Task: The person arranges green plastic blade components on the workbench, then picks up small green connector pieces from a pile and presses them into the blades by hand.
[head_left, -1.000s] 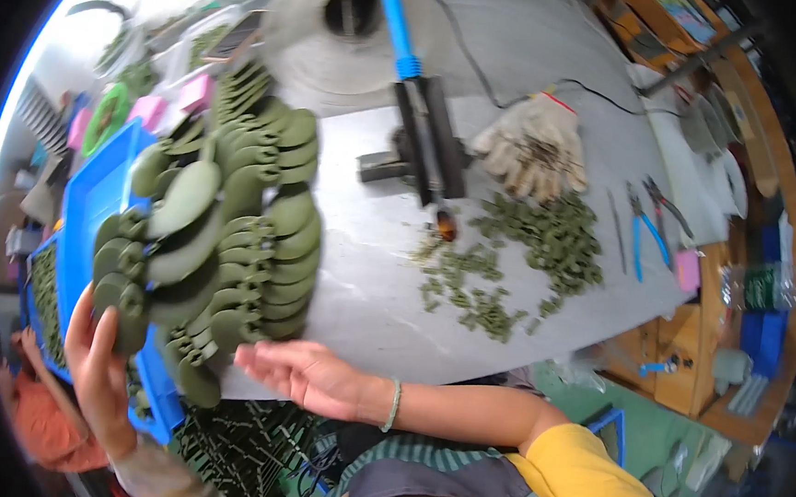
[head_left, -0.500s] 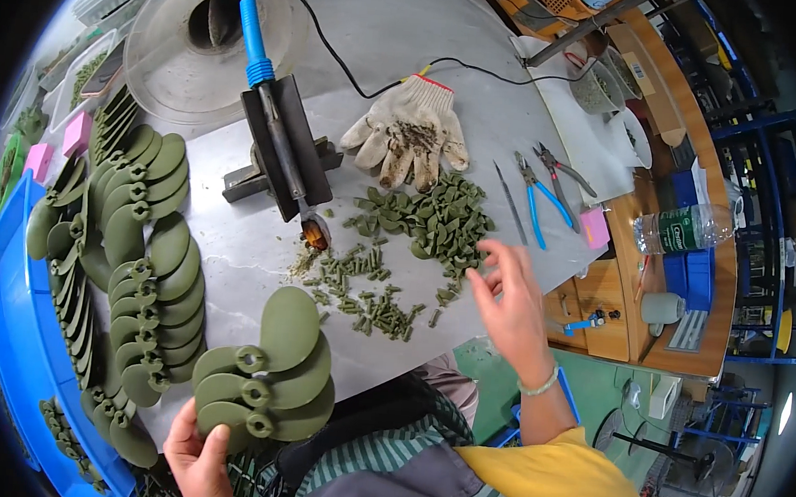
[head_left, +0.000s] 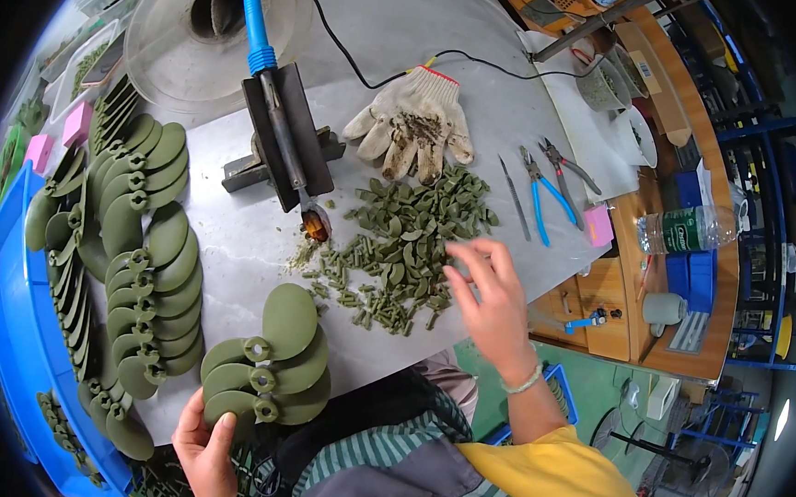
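My left hand (head_left: 205, 449) pinches the lower edge of a group of dark green propeller-shaped pieces (head_left: 289, 381), a few stacked overlapping with small holed hubs showing, at the table's near edge. Over the right side of a heap of small green pieces (head_left: 418, 227), my right hand (head_left: 494, 306) hovers with thumb and fingers apart, nothing visible between them. Leaf-like bits and short green sticks (head_left: 385, 303) mix in that heap. Left of it, a blue-handled soldering iron (head_left: 258, 31) rests on a dark metal stand (head_left: 309, 141), its tip brown and crusted.
Rows of green propeller pieces (head_left: 155, 296) lie at left beside a blue tray (head_left: 5, 258). Beyond the heap lie a stained glove (head_left: 416, 120), blue-handled pliers (head_left: 549, 199), dark-handled pliers (head_left: 564, 182) and a thin pointed tool (head_left: 514, 197). The iron's black cord (head_left: 338, 55) crosses the table's back.
My right hand has moved left toward the heap. Leaf-like bits have spread nearer, over the short sticks. My left hand still holds the propeller pieces, shifted slightly.
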`<state>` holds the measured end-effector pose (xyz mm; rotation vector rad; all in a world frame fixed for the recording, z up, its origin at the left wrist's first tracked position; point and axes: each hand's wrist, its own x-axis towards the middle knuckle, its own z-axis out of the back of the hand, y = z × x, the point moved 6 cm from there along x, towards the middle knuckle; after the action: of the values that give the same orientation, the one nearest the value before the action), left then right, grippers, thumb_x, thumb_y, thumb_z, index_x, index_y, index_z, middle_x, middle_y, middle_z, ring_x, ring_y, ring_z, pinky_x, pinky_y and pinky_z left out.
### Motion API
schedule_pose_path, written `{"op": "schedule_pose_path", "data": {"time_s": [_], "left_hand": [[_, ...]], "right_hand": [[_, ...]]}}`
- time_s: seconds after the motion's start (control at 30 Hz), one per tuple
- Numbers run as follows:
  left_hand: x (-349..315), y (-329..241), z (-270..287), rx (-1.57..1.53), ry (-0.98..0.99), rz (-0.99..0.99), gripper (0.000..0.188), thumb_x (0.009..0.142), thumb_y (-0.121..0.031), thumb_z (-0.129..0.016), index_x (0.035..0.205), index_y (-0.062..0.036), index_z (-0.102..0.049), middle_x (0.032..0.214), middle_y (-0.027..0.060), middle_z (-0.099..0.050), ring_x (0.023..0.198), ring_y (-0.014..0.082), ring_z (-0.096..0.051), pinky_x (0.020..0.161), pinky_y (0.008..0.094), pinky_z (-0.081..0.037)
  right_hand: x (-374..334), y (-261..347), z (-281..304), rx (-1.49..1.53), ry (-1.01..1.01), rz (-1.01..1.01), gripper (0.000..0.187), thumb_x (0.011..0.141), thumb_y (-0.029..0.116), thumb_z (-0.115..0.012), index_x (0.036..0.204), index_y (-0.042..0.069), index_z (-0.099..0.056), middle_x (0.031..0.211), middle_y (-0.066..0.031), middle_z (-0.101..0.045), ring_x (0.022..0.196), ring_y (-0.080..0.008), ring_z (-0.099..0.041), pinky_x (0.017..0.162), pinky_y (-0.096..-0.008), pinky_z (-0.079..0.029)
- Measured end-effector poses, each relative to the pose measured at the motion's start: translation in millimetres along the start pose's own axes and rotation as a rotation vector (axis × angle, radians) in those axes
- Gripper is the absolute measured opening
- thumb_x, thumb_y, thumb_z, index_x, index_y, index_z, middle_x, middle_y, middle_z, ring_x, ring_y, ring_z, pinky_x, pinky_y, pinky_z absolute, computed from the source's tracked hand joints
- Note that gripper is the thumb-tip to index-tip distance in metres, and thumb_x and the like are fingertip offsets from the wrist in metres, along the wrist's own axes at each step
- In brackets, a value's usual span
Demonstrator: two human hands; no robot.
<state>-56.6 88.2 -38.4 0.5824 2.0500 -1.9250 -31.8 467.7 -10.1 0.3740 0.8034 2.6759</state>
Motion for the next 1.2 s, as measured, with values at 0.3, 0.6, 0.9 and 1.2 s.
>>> {"op": "schedule_pose_path", "data": {"time_s": [0.3, 0.6, 0.9, 1.2], "left_hand": [[0.5, 6.2, -0.3, -0.038, 0.014, 0.001, 0.045, 0.091, 0.001, -0.063, 0.134, 0.0082, -0.051, 0.121, 0.0133, -0.065, 0.108, 0.0184, -0.064, 0.096, 0.0304, -0.049], [2.2, 7.6, -1.3, -0.066, 0.023, 0.005, 0.045, 0.09, 0.001, -0.063, 0.133, 0.0081, -0.052, 0.121, 0.0135, -0.066, 0.108, 0.0189, -0.064, 0.096, 0.031, -0.05], [4.5, 12.7, -0.3, -0.064, 0.057, 0.008, 0.046, 0.09, 0.001, -0.064, 0.134, 0.0075, -0.052, 0.123, 0.0136, -0.065, 0.109, 0.0195, -0.064, 0.097, 0.0318, -0.049], [2.8, 13.6, 3.9, -0.077, 0.049, 0.004, 0.047, 0.089, 0.0, -0.065, 0.133, 0.0074, -0.052, 0.123, 0.0141, -0.065, 0.111, 0.0201, -0.063, 0.099, 0.0323, -0.048]], "right_hand": [[-21.9, 8.6, -4.1, -0.086, 0.199, 0.119, 0.013, 0.085, 0.004, -0.07, 0.098, 0.001, -0.07, 0.095, -0.0088, -0.062, 0.082, -0.025, -0.066, 0.07, -0.0355, -0.054], [-15.5, 9.2, -4.3, -0.008, 0.163, 0.209, 0.017, 0.086, 0.0, -0.068, 0.103, -0.001, -0.066, 0.1, -0.0093, -0.061, 0.082, -0.023, -0.066, 0.071, -0.034, -0.055], [-19.4, -7.6, -9.0, 0.02, 0.122, -0.255, 0.02, 0.086, 0.009, -0.072, 0.1, -0.002, -0.063, 0.088, -0.0106, -0.064, 0.074, -0.0212, -0.066, 0.067, -0.0331, -0.055], [-21.6, -2.3, -5.9, -0.117, 0.111, -0.036, 0.022, 0.083, 0.007, -0.072, 0.103, 0.0, -0.065, 0.092, -0.0124, -0.066, 0.08, -0.0274, -0.069, 0.068, -0.037, -0.054]]}}
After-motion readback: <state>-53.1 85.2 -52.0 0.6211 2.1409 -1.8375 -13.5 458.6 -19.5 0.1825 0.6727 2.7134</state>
